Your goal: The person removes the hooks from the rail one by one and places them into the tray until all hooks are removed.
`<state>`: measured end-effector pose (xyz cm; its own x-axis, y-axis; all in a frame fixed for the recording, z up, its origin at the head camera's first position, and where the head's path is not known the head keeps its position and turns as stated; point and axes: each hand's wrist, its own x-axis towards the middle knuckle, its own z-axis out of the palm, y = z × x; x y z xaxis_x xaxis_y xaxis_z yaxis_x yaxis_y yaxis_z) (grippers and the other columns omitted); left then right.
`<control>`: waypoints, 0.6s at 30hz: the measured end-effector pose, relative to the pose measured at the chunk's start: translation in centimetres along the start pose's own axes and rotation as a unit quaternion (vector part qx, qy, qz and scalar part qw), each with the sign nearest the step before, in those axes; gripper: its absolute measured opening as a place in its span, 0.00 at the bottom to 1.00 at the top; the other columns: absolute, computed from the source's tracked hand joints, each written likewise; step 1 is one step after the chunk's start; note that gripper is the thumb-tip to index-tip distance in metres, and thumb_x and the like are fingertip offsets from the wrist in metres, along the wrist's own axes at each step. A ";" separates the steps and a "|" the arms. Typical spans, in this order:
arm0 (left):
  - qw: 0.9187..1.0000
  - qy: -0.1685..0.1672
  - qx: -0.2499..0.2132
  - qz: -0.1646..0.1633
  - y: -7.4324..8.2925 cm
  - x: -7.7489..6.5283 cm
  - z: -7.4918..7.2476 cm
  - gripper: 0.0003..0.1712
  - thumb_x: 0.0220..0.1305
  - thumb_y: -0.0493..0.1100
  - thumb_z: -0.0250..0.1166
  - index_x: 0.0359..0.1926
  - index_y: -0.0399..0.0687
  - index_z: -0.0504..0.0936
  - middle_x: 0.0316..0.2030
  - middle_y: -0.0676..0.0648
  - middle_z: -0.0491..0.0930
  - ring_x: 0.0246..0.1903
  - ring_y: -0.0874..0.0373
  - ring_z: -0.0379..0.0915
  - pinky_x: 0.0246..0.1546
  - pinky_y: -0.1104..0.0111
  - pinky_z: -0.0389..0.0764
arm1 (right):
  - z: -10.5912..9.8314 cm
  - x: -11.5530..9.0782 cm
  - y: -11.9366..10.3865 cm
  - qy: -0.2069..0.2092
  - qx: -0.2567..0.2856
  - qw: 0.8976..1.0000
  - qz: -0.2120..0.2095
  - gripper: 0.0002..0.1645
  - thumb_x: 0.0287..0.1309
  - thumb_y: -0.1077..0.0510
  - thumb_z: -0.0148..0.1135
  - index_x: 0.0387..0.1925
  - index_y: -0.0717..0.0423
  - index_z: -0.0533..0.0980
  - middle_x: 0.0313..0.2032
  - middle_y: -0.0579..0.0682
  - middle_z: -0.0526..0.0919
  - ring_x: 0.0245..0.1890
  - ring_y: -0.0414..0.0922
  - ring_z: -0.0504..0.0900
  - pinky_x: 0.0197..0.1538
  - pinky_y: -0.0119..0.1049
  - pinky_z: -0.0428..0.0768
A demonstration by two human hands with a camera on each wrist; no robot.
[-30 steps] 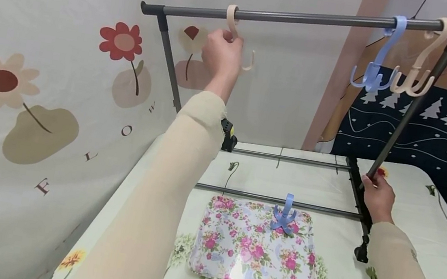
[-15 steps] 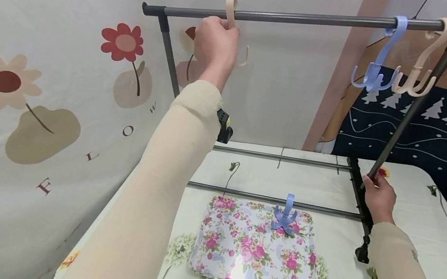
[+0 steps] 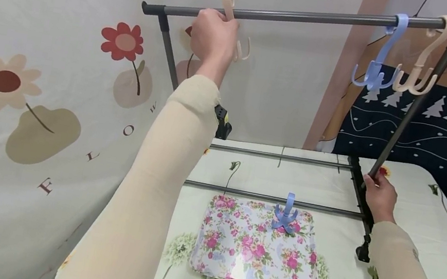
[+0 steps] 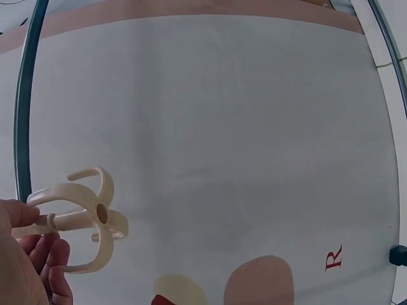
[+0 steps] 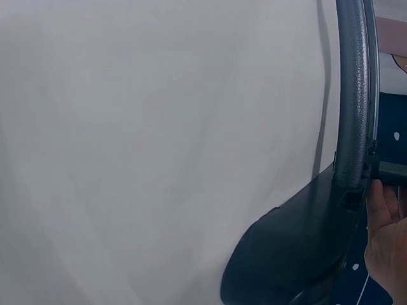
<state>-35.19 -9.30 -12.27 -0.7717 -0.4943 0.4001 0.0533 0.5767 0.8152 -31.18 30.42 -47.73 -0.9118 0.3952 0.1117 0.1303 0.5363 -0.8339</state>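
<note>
My left hand (image 3: pixel 214 36) pinches the stem of a cream four-prong hook (image 4: pixel 76 219) at the left part of the rack's top bar (image 3: pixel 305 19). The hook's curved top stands above the bar, tilted left, and its prongs point down past my fingers. My right hand (image 3: pixel 380 198) grips the lower end of the rack's right post (image 3: pixel 402 120). A blue hook (image 3: pixel 379 62) and another cream hook (image 3: pixel 425 60) hang side by side near the bar's right end. In the left wrist view, thumb and fingers press the hook's stem.
A floral tray (image 3: pixel 244 256) lies on the flower-print cloth, with a blue hook (image 3: pixel 283 218) on its upper right part. The rack's lower rails (image 3: pixel 305 205) run behind the tray. A printed curtain (image 3: pixel 60 82) stands on the left, dark tree-print fabric (image 3: pixel 437 136) on the right.
My left hand has moved left and up with the cream hook, whose top rises higher above the bar and leans more. My right hand keeps its grip on the post.
</note>
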 end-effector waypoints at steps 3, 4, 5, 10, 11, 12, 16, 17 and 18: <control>1.000 -0.003 -0.006 0.003 -0.2 -0.1 -0.1 0.10 0.66 0.47 0.64 0.44 0.53 0.88 0.41 0.53 0.86 0.39 0.60 0.82 0.38 0.66 0.80 | 0.0 0.0 0.0 0.001 -0.002 1.000 0.002 0.29 0.76 0.46 0.45 0.59 0.68 0.71 0.60 0.70 0.72 0.62 0.66 0.68 0.62 0.60 0.65; 1.000 -0.003 -0.010 0.006 -0.3 -0.2 -0.1 0.10 0.66 0.47 0.65 0.44 0.53 0.88 0.41 0.53 0.86 0.39 0.60 0.82 0.38 0.66 0.80 | 0.0 0.0 0.1 0.001 -0.002 1.000 0.001 0.29 0.76 0.46 0.45 0.59 0.68 0.71 0.60 0.70 0.73 0.61 0.66 0.68 0.62 0.60 0.65; 1.000 -0.004 -0.015 0.009 -0.4 -0.3 -0.2 0.10 0.66 0.48 0.65 0.44 0.53 0.88 0.41 0.52 0.86 0.40 0.60 0.82 0.39 0.66 0.80 | 0.0 0.0 0.1 0.002 -0.003 1.000 -0.001 0.29 0.76 0.46 0.45 0.59 0.68 0.71 0.60 0.70 0.73 0.61 0.67 0.68 0.62 0.60 0.65; 0.999 -0.017 -0.026 0.034 -0.7 -0.7 -0.3 0.12 0.67 0.49 0.65 0.46 0.52 0.87 0.43 0.52 0.85 0.42 0.60 0.81 0.44 0.66 0.79 | -0.1 0.1 0.2 0.003 -0.003 1.000 -0.002 0.29 0.77 0.46 0.45 0.59 0.69 0.71 0.60 0.70 0.73 0.62 0.67 0.68 0.62 0.60 0.65; 0.999 -0.020 -0.029 0.038 -0.7 -0.8 -0.4 0.12 0.67 0.50 0.65 0.47 0.52 0.87 0.44 0.52 0.85 0.43 0.60 0.81 0.45 0.66 0.79 | -0.1 0.1 0.2 0.002 -0.003 1.000 -0.001 0.29 0.77 0.46 0.45 0.59 0.69 0.71 0.60 0.70 0.72 0.62 0.67 0.67 0.62 0.60 0.65; 0.998 -0.025 -0.033 0.042 -0.8 -1.0 -0.4 0.13 0.67 0.50 0.65 0.47 0.52 0.87 0.44 0.51 0.85 0.43 0.60 0.80 0.46 0.66 0.79 | -0.1 0.1 0.3 0.001 -0.003 1.000 0.001 0.29 0.77 0.46 0.45 0.59 0.69 0.71 0.61 0.70 0.72 0.62 0.67 0.67 0.63 0.60 0.64; 0.996 -0.046 -0.051 0.054 -1.4 -1.6 -0.5 0.13 0.67 0.49 0.65 0.49 0.52 0.87 0.45 0.51 0.84 0.43 0.60 0.80 0.47 0.67 0.79 | 0.1 0.1 0.3 0.000 -0.005 1.000 0.004 0.30 0.77 0.45 0.44 0.59 0.68 0.70 0.61 0.70 0.72 0.62 0.67 0.67 0.62 0.61 0.65; 0.995 -0.052 -0.055 0.057 -1.6 -1.8 -0.5 0.13 0.67 0.48 0.65 0.49 0.52 0.87 0.44 0.51 0.84 0.43 0.60 0.80 0.46 0.67 0.79 | 0.1 0.1 0.3 0.000 -0.005 1.000 0.005 0.30 0.77 0.45 0.44 0.59 0.68 0.70 0.61 0.70 0.72 0.62 0.66 0.67 0.62 0.60 0.65; 0.995 -0.058 -0.056 0.062 -1.8 -2.0 -0.5 0.13 0.67 0.48 0.65 0.49 0.52 0.87 0.44 0.51 0.84 0.42 0.60 0.80 0.45 0.67 0.79 | 0.1 0.1 0.4 0.000 -0.006 1.000 0.006 0.30 0.77 0.45 0.44 0.59 0.68 0.70 0.61 0.70 0.72 0.62 0.66 0.67 0.62 0.60 0.65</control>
<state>-33.48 -9.68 -14.31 -0.8219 -0.3423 0.4553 0.2183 0.5489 0.8068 -31.25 30.56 -48.08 -0.9101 0.4017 0.1018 0.1458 0.5404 -0.8287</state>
